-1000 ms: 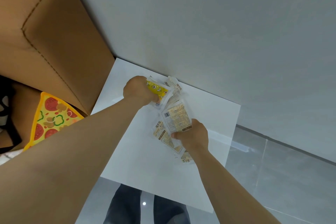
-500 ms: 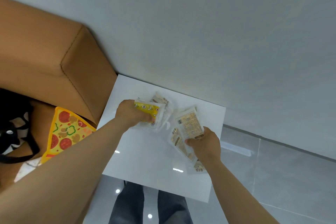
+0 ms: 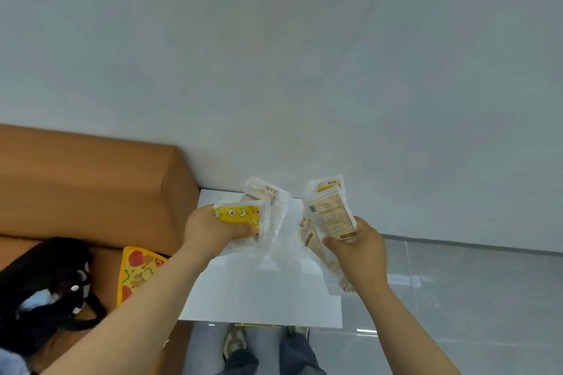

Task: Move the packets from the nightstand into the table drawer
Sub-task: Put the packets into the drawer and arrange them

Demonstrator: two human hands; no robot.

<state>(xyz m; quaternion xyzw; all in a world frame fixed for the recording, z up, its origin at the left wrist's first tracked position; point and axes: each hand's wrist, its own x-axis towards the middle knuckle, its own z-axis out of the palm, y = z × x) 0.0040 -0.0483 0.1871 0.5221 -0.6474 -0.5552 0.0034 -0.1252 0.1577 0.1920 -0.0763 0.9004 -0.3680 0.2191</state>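
Packets are up off the nightstand (image 3: 259, 292), split between both hands and held just above its white top. Nearest me, the person's shoes (image 3: 234, 341) stand at the nightstand's front edge. The left hand (image 3: 210, 231) has its fingers curled round a yellow packet (image 3: 237, 215), with pale clear packets (image 3: 271, 204) stacked behind it. The right hand (image 3: 359, 250) pinches a beige printed packet (image 3: 332, 216) by its near end, and the lower packets (image 3: 316, 250) fan out beneath the grip. Both bundles are held at their near ends, so their long axes run up and away toward the grey wall (image 3: 304, 55). Left of the nightstand sit a black bag (image 3: 45, 289), a pizza-print cushion (image 3: 137, 271) and a tan headboard (image 3: 91, 186). The table drawer is nowhere in sight, so neither hand is plainly nearer to it; I'd guess a turn comes first, and those lower packets look likeliest to slip
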